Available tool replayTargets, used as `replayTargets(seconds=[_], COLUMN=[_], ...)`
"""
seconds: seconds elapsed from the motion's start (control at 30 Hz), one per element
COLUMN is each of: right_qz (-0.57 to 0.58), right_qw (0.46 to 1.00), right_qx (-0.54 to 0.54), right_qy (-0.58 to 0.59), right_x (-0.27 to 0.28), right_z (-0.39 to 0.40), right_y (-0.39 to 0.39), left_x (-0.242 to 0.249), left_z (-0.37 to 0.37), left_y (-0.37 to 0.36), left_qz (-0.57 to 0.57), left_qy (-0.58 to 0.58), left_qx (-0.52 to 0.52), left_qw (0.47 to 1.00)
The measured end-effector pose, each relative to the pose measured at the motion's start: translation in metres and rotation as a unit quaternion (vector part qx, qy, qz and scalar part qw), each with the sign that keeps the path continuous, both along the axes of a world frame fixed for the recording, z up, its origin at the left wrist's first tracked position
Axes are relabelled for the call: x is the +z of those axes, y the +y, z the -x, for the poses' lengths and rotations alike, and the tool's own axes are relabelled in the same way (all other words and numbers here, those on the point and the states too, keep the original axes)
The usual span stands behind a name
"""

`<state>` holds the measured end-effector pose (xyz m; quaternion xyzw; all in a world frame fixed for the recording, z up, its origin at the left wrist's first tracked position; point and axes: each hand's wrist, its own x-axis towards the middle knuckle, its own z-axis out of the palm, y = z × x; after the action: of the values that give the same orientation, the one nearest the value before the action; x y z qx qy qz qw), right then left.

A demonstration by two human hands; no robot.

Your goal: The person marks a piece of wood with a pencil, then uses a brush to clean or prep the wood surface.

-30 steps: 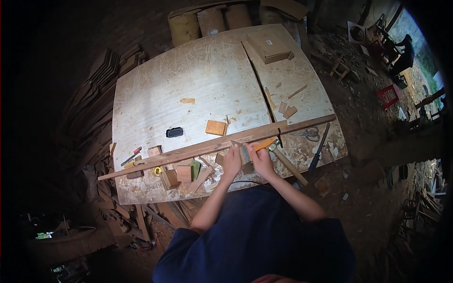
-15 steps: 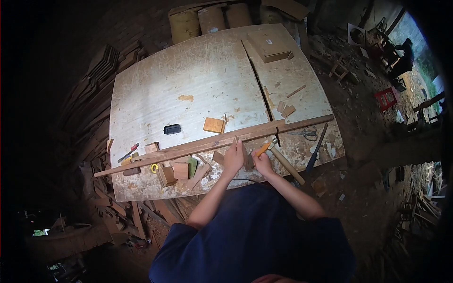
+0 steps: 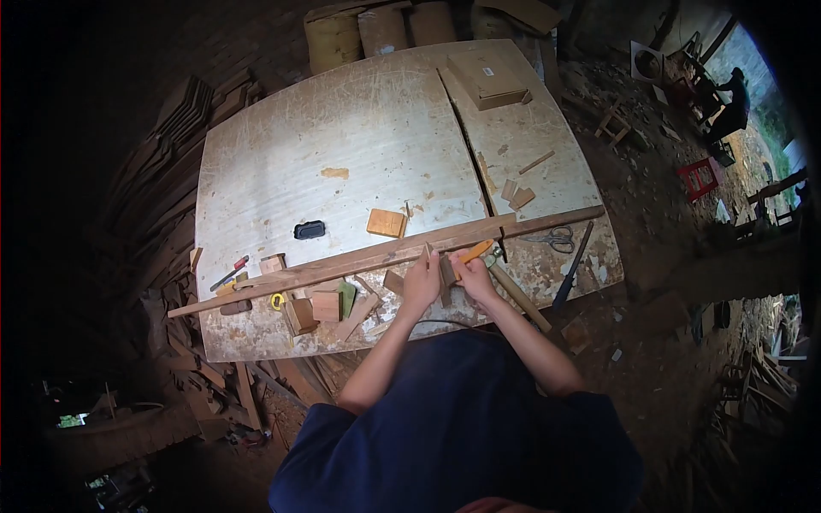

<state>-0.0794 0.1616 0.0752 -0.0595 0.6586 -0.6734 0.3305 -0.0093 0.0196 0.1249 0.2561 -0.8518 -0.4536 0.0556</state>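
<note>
Across the worn surface point(image 3: 265, 179), beside the long wooden strip point(image 3: 342, 266), I have my left hand point(image 3: 420, 284) pinching a small piece of wood point(image 3: 428, 250), near my right hand point(image 3: 475, 280) gripping an orange tool point(image 3: 476, 250), best kept steady and angled clear

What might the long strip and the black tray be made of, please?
The long strip looks like bare wood, brown and matt. The black tray is probably moulded plastic, given its rounded corners and slight sheen, though coated metal is possible.
</note>
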Motion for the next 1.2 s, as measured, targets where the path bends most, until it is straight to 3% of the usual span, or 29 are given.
replayTargets(seconds=[0.03,0.07,0.17,0.27,0.37,0.4,0.5,0.6,0.7,0.8,0.9,1.0,1.1,1.2], right_qz=[0.072,0.037,-0.021,-0.121,0.036,0.05,0.003,-0.085,0.075,0.044,-0.072,-0.041,0.161,0.017], right_qw=[0.997,0.999,0.982,0.985,0.996,0.999,0.984,0.982,0.992,0.994,0.982,0.983,0.977,0.982], right_qx=[-0.04,-0.038,-0.04,-0.015,-0.015,-0.007,0.028,0.067,0.053,0.031,0.024,0.091,0.06,0.035], right_qy=[0.0,0.001,0.184,0.118,0.083,0.008,0.173,0.156,0.091,0.091,0.173,0.155,0.127,0.186], right_x=[0.011,0.007,-0.076,-0.096,-0.022,-0.012,-0.059,-0.074,-0.013,-0.034,-0.084,-0.016,0.031,-0.015], right_z=[0.004,0.008,0.006,0.013,0.016,0.017,0.02,0.028,0.031,0.032,0.032,0.027,0.009,0.016], right_y=[-0.007,-0.012,-0.021,-0.027,-0.028,-0.027,-0.026,-0.028,-0.037,-0.038,-0.038,-0.046,-0.054,-0.047], left_x=[-0.003,-0.007,-0.016,-0.012,-0.006,-0.003,-0.016,-0.022,-0.015,-0.023,-0.03,-0.021,-0.025,-0.016], left_z=[-0.002,-0.002,-0.006,-0.006,-0.012,-0.012,-0.015,-0.015,-0.015,-0.017,-0.02,-0.021,-0.023,-0.028], left_y=[-0.002,-0.006,-0.012,-0.016,-0.017,-0.02,-0.026,-0.026,-0.026,-0.026,-0.029,-0.029,-0.023,-0.023], left_qz=[-0.008,-0.015,-0.009,-0.011,-0.036,-0.043,-0.034,-0.022,-0.037,-0.051,-0.044,-0.053,-0.012,-0.046], left_qy=[0.004,0.009,0.024,0.018,-0.015,-0.023,-0.012,0.026,-0.009,0.034,0.044,0.014,0.073,0.002], left_qx=[-0.002,-0.005,-0.007,-0.01,-0.012,-0.014,-0.011,-0.004,-0.009,-0.003,-0.002,-0.01,0.02,0.011], left_qw=[1.0,1.0,1.0,1.0,0.999,0.999,0.999,0.999,0.999,0.998,0.998,0.998,0.997,0.999])
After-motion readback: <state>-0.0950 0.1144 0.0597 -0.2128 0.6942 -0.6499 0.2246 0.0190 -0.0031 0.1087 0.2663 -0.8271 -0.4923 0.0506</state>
